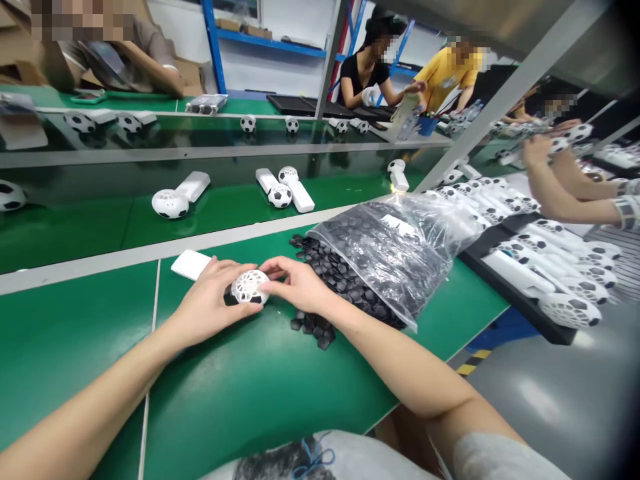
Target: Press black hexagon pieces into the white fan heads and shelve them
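My left grip point(215, 290) holds the white ball point(249, 283) while my right grip point(299, 283), whether closed I cannot tell, touches its right side.

A white device point(250, 287) shows a black football pattern against a green worktop point(210, 400). Loose pieces point(350, 283) show solid black, shelving point(273, 42) blue and a co-worker's shirt point(440, 70) yellow

L hand point(210, 300) holds wht/blk soccer-ball unit point(251, 285), R hand point(303, 288) at its edge, blk pcs point(345, 281) nearby.
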The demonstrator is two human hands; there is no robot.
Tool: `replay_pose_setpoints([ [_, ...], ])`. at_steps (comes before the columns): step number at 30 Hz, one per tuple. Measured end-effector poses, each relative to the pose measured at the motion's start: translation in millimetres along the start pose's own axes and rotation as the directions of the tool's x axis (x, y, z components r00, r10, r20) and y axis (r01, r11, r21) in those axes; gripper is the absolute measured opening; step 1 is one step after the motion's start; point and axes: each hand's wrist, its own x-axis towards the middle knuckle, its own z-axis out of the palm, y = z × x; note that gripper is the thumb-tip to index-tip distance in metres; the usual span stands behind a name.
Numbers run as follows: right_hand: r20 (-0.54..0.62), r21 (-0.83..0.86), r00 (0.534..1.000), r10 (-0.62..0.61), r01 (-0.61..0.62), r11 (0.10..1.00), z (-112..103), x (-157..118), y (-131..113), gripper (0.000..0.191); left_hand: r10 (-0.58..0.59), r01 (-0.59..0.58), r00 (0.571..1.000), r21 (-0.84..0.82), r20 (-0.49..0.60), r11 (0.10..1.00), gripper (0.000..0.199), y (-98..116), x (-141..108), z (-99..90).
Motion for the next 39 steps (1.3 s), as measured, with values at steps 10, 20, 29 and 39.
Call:
replay_pose_setpoints([
  [10, -0.224, -0.723, 0.965, 0.137, -0.259, 0.640, -36, 11, 29, 0.008, -0.042, 0.035, 0.998, 0.116, 0.053, 0.993, 0.073, 3, -6, 8.1],
  [20, -0.187, -0.729, 0.952, 0.243, -0.300, 0.616, -46, 12, 28, 0.011, -0.009, 0.021, 0.993, -0.098, 0.121, 0.995, 0.060, 7, -8, 7.1],
  [29, -0.090, -0.603, 0.968, 0.233, -0.239, 0.761, -47, 9, 20, 0.004, -0.024, 0.049, 0.985, -0.141, 0.173, 0.989, 0.061, 6, -7, 2.3],
  [39, 0.074, -0.490, 0.993, 0.096, -0.048, 0.870, -39, -4, 12, 0.016, 0.028, 0.011, 0.973, -0.166, 0.229, 0.986, 0.061, 7, -7, -7.4],
])
